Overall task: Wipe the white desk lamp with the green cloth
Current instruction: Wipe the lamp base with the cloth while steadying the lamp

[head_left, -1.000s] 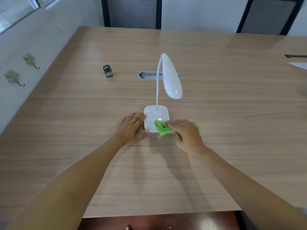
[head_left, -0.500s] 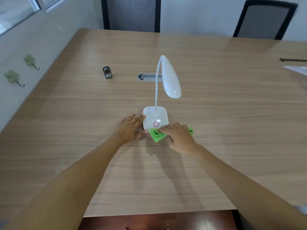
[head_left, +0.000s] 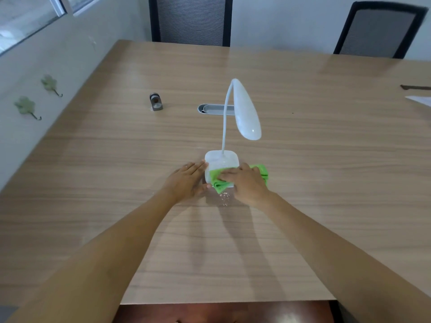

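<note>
The white desk lamp stands on the wooden table, its square base near the middle and its head bent over to the right. The green cloth lies over the near half of the base, pressed down by my right hand. My left hand rests flat on the table against the base's left side, fingers touching it. A few pale crumbs lie on the table just in front of the base.
A small dark metal object stands to the left behind the lamp. A grey cable slot is set in the table behind the lamp. Two black chairs stand at the far edge. Papers lie at the right edge.
My right hand has slid the green cloth from the base's front edge up onto its top, covering the red ring. My left hand has stayed against the base.
</note>
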Motion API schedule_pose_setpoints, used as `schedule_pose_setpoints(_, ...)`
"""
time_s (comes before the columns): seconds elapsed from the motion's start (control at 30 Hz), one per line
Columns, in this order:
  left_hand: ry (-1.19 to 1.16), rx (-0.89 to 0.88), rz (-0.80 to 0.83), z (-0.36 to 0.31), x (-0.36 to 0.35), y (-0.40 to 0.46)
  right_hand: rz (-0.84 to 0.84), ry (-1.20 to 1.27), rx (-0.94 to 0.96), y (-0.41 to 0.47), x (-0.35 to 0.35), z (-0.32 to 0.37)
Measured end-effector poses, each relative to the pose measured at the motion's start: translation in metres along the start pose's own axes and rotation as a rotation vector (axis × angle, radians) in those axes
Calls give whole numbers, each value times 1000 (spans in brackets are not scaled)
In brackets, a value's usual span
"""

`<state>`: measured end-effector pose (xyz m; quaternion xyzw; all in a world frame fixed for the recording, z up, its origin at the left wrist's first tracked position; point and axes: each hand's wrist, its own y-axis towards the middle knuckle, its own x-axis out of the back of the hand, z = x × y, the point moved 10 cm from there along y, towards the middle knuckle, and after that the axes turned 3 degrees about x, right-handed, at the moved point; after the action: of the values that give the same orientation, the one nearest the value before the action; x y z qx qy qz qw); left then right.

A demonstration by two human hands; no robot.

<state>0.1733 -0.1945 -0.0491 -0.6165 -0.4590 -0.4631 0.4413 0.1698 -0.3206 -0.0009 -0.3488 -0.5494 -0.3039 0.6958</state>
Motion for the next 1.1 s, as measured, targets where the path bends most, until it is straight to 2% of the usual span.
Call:
schedule_pose_setpoints(0.1,-14,12,4,0,5,-1,3,12,12,-22,1,-5)
schedule_pose_setpoints(0.27,3,34,68,-1,3,0,-257,194,-181,-4,33,-42)
schedule_pose_setpoints(0.43,-4,38,75,-2,5,0,-155,233,-182,1,2,-39)
schedule_pose_setpoints(0.6,6,36,86,-3,8,-1,-119,185,-38,-42,-15,-26)
schedule_pose_setpoints(0.67,4,35,86,-4,8,-1,-198,219,-55,-53,-5,-32)
schedule_pose_setpoints(0.8,13,23,86,-6,9,-2,-417,250,-214,-32,34,-54)
schedule_pose_setpoints(0.87,10,29,90,-6,9,-2,-392,279,-222,-7,34,-58)
schedule_pose_setpoints(0.97,3,44,106,-6,10,-2,-253,304,-149,18,10,-47)
schedule_pose_setpoints(1.1,-9,41,117,-6,10,-1,-208,210,-103,1,-10,-36)
